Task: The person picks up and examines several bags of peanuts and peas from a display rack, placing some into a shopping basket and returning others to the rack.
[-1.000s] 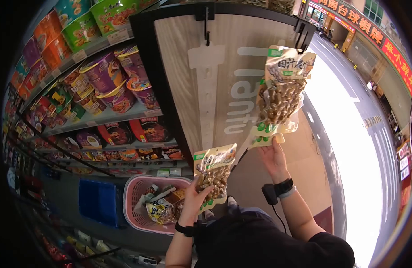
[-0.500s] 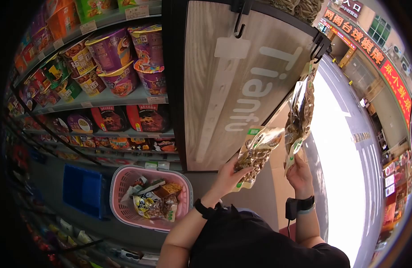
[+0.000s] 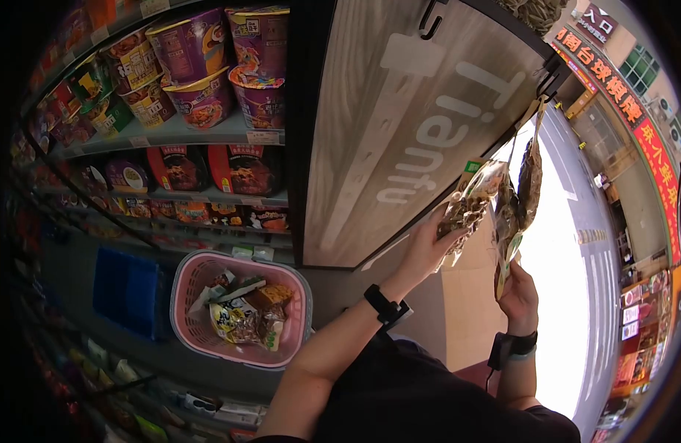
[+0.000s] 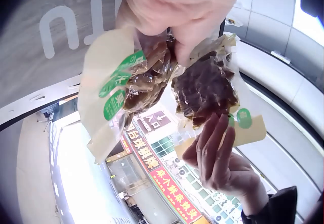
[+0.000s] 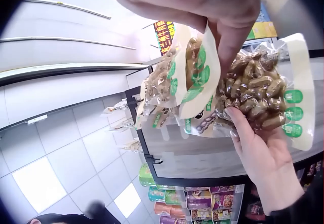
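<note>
My left hand (image 3: 427,245) grips a clear-fronted bag of peanuts (image 3: 466,210), thumb over the front, in front of the panel's right edge. In the right wrist view the held bag (image 5: 255,89) shows brown shelled peanuts and green round labels, with my left thumb across it. Beside it, more peanut bags (image 3: 530,181) hang from a black hook (image 3: 551,80). My right hand (image 3: 519,297) pinches the bottom edge of a hanging peanut bag (image 5: 195,74), tilting it. In the left wrist view that bag (image 4: 205,89) hangs above my right fingers.
A wood-grain panel (image 3: 399,148) with a black frame and an unused hook (image 3: 431,21) stands ahead. Instant noodle tubs (image 3: 185,44) fill shelves at left. On the floor are a pink basket (image 3: 180,295) holding snack bags and a blue basket (image 3: 126,292). A street lies right.
My left hand has carried its peanut bag up and right, close to the hanging bags. My right hand has moved right and lower, turning the hanging bag edge-on. The view has swung right.
</note>
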The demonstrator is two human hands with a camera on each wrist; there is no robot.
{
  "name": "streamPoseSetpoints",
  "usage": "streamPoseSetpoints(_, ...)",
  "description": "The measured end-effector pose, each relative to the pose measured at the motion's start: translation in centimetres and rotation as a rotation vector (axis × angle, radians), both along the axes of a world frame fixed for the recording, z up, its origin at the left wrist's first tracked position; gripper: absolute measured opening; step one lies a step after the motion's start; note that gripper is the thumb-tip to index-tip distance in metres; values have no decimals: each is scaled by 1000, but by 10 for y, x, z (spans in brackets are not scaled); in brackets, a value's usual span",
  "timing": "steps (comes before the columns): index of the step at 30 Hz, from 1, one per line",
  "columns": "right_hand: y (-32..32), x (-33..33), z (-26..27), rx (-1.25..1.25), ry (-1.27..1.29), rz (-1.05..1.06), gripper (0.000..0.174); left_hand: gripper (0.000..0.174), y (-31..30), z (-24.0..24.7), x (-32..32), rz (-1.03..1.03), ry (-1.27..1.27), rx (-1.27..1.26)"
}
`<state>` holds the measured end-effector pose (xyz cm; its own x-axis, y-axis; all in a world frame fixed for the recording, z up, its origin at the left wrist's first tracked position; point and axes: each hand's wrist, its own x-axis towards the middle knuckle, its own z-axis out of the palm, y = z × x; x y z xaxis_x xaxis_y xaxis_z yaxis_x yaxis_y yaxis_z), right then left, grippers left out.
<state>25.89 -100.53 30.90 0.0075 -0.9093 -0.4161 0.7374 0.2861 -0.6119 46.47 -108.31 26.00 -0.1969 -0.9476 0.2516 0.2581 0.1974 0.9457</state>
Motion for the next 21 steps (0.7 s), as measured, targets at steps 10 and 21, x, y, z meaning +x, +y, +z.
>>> streamPoseSetpoints(10,3,-5,6,68,119,-63,25,44,-7,-1,-13,6,204,-98)
streamPoseSetpoints(21,3,-6,6,32,20,-7,26,41,-13,-5,-44,216,251,-108)
